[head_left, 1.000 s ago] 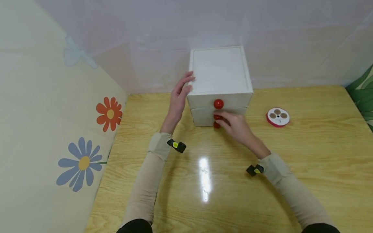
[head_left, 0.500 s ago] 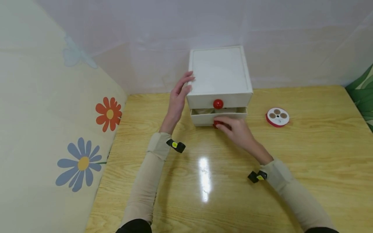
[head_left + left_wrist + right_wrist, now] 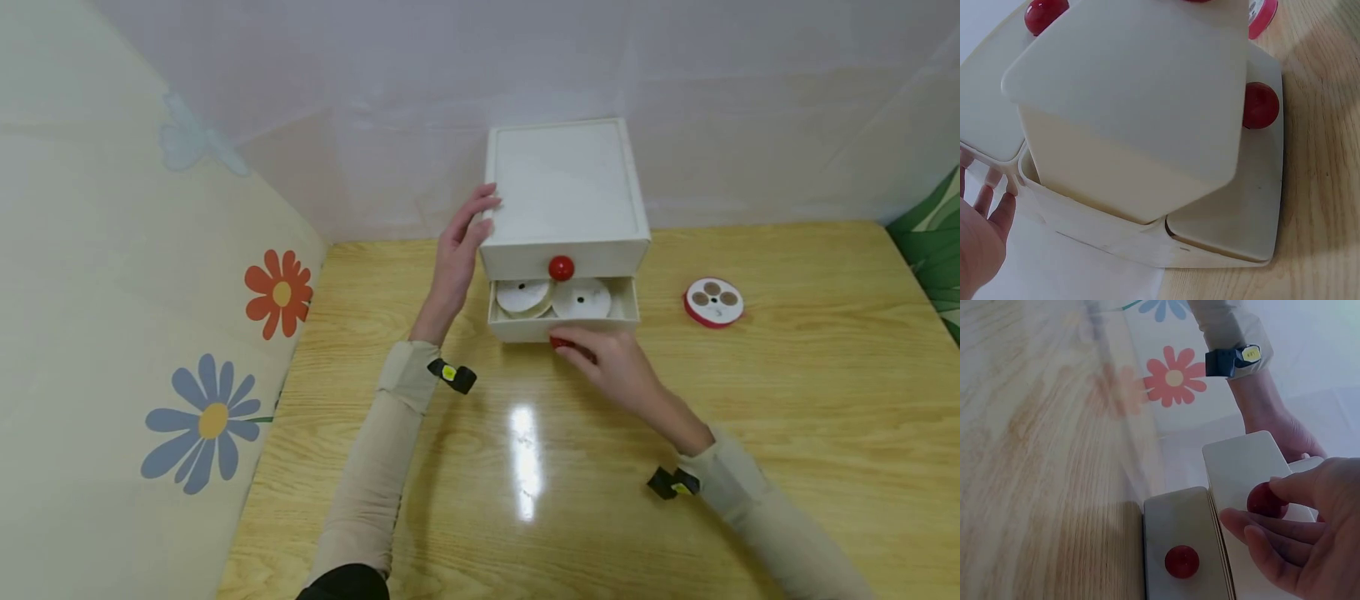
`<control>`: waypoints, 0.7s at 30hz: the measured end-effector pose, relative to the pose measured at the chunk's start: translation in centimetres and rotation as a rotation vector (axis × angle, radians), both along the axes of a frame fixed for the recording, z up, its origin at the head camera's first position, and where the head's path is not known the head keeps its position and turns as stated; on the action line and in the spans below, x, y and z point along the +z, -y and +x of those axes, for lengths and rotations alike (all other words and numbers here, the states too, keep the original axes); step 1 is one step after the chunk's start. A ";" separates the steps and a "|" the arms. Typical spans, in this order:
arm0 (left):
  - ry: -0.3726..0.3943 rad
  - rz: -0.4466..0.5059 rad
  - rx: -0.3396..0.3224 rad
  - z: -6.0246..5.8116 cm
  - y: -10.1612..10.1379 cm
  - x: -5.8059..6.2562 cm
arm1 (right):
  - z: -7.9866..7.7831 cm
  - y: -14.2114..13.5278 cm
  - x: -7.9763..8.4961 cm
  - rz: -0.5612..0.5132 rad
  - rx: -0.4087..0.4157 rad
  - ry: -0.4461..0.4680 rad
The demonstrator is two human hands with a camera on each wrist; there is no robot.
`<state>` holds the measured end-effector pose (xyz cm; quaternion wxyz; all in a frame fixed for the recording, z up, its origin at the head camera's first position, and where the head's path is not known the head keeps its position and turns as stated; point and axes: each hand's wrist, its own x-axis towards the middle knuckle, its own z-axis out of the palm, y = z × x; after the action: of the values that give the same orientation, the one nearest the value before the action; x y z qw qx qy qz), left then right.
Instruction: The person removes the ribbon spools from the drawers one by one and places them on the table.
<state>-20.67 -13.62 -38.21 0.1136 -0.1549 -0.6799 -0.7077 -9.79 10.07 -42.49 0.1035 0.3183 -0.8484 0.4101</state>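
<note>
A small white drawer cabinet stands against the back wall. Its middle drawer is pulled out toward me, showing white ribbon spools lying inside. My right hand pinches the round red knob of this drawer between thumb and fingers. My left hand rests on the cabinet's left side, relaxed fingertips at its top edge. The top drawer's red knob shows above. In the left wrist view, the bottom drawer's red knob sits on a closed front, beneath the extended drawer.
Right of the cabinet lies a spool of red ribbon on the wooden table. A pale wall sheet with printed flowers borders the table's left edge. Green printed leaves appear at the far right.
The middle drawer has slid out from closed, uncovering the spools inside. My right hand has moved toward me with the knob. The left hand has stayed on the cabinet.
</note>
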 end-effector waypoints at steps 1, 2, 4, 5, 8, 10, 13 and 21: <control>0.001 -0.002 0.000 0.0 0.0 0.0 | 0.2 0.0 0.0 0.003 0.002 -0.004; 0.002 -0.005 0.000 0.0 0.0 0.0 | 0.4 0.0 0.1 0.004 0.006 -0.008; 0.005 -0.012 0.001 0.0 0.1 0.0 | 0.8 0.0 0.2 0.007 0.011 -0.014; 0.007 -0.014 0.000 0.0 0.1 0.0 | 1.0 0.0 0.2 0.009 0.013 -0.019; 0.004 -0.016 -0.003 0.0 0.1 -0.1 | 1.5 -0.1 0.1 0.009 0.022 -0.023; 0.003 -0.017 -0.003 -0.1 0.1 -0.1 | 1.8 -0.1 0.1 0.010 0.026 -0.013; -0.002 -0.015 -0.003 -0.1 0.1 -0.1 | 2.2 -0.2 0.1 0.016 0.028 -0.001; -0.010 -0.014 -0.007 -0.1 0.1 0.0 | 3.4 -0.6 0.0 0.024 0.046 0.019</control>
<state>-20.80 -13.72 -38.26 0.1134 -0.1619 -0.6838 -0.7023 -6.43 10.67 -42.50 0.0822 0.3352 -0.8465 0.4053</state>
